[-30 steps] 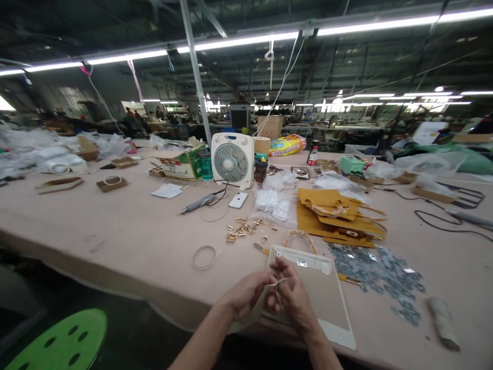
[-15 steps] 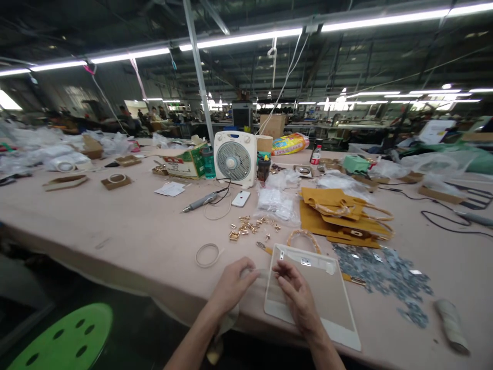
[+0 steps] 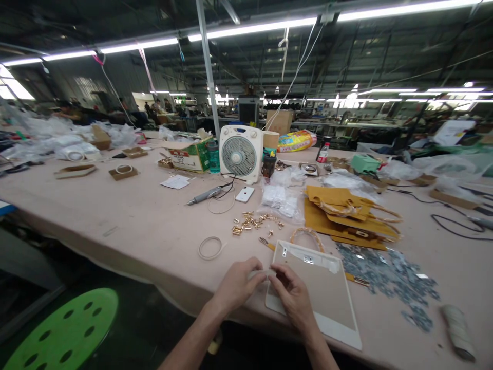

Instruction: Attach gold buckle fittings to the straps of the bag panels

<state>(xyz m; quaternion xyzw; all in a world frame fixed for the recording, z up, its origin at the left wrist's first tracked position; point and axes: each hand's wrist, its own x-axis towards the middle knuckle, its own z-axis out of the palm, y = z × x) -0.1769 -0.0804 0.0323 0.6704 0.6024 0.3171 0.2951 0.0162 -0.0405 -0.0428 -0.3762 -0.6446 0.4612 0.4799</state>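
Note:
My left hand [image 3: 239, 283] and my right hand [image 3: 296, 295] meet above the left edge of a white-rimmed bag panel [image 3: 331, 303]. Thumb and fingers of both hands are closed on a short, pale strip of tape [image 3: 265, 273] stretched between them. Beige backing covers most of the panel, and small metal plates [image 3: 308, 260] show near its top edge. Behind it lies a wrapped mustard handle [image 3: 308, 236]. Left of the hands rests a thin roll of tape [image 3: 210, 247].
Gold metal fittings [image 3: 246, 223] lie scattered behind the hands. Mustard bag pieces [image 3: 346, 216] are stacked right of a plastic bag [image 3: 279, 201]. Many silver metal plates [image 3: 389, 272] spread to the right. A fan [image 3: 241, 154], phone [image 3: 245, 193] and electric screwdriver [image 3: 203, 196] are farther back.
My hands have come closer together, and the right fingers now pinch the strip's end. The whole view has shifted slightly.

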